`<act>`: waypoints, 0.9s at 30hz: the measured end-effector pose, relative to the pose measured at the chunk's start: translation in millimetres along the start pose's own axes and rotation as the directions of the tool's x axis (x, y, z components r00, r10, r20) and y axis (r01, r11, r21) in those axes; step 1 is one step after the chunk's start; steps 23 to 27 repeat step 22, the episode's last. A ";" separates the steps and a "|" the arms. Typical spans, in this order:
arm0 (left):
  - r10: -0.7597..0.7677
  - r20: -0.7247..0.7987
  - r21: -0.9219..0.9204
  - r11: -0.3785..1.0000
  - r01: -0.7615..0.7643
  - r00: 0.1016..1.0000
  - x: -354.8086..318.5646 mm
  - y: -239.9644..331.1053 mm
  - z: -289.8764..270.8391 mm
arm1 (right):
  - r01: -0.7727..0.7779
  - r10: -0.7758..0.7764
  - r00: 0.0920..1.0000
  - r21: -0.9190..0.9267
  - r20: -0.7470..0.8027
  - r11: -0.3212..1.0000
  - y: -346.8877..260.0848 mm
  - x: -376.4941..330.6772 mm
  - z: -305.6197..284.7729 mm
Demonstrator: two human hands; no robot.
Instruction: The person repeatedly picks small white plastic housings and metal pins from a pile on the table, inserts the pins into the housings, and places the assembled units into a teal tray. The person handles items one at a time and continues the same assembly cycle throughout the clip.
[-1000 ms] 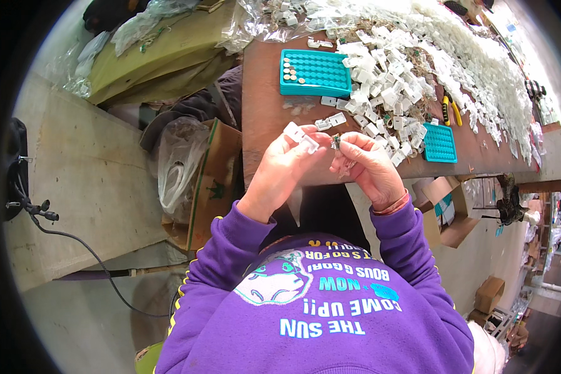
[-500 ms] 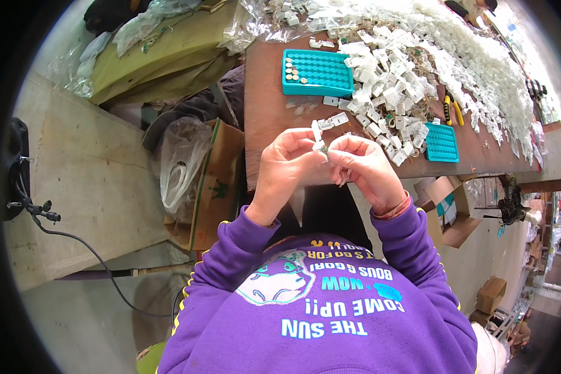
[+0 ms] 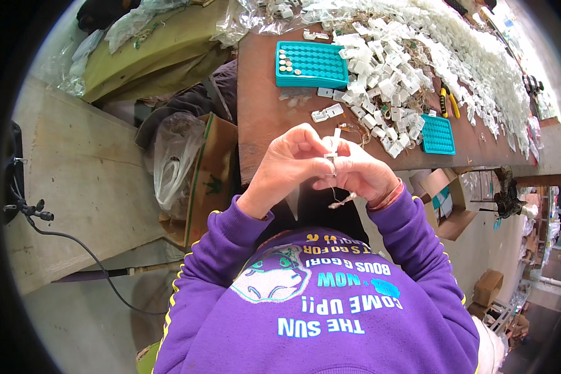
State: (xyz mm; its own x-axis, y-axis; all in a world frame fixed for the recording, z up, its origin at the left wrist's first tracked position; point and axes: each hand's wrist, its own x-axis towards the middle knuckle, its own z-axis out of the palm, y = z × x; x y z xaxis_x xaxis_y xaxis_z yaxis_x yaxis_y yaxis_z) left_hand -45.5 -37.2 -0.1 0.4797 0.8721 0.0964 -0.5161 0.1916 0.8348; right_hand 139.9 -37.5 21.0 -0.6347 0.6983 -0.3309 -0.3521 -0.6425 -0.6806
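My left hand (image 3: 290,167) and my right hand (image 3: 358,176) meet at the near edge of a brown table (image 3: 262,106), fingertips pinched together. Between them stands a small white plastic part (image 3: 334,144), upright, gripped by both hands. A thin wire (image 3: 340,199) hangs below my right hand. My purple sleeves come up from the lower edge. A heap of white plastic parts (image 3: 393,87) lies just beyond my hands.
A teal tray (image 3: 311,63) with a few round pieces stands on the far side of the table. A smaller teal tray (image 3: 438,134) and yellow-handled pliers (image 3: 447,103) lie to the right. Left of the table are a cardboard box (image 3: 215,168) and a plastic bag (image 3: 174,156).
Both hands have drawn closer to my body and lower in view. The white part, earlier tilted in my left fingers, now stands upright between both hands.
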 end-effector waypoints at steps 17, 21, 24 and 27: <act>0.447 -0.341 0.545 0.811 -0.213 0.827 -1.5 -19.2 12.6 | 0.250 -0.697 0.715 -0.911 -0.055 0.328 10.2 -7.6 22.1; 0.508 -0.270 0.651 0.722 -0.234 0.818 -2.1 -16.2 8.3 | 0.201 -0.667 0.740 -0.915 -0.091 0.348 6.0 -8.3 23.8; 0.508 -0.269 0.652 0.721 -0.234 0.818 -1.8 -15.7 8.1 | 0.182 -0.651 0.753 -0.920 -0.098 0.348 3.7 -9.1 25.2; 0.508 -0.269 0.652 0.721 -0.234 0.818 -1.8 -15.7 8.1 | 0.182 -0.651 0.753 -0.920 -0.098 0.348 3.7 -9.1 25.2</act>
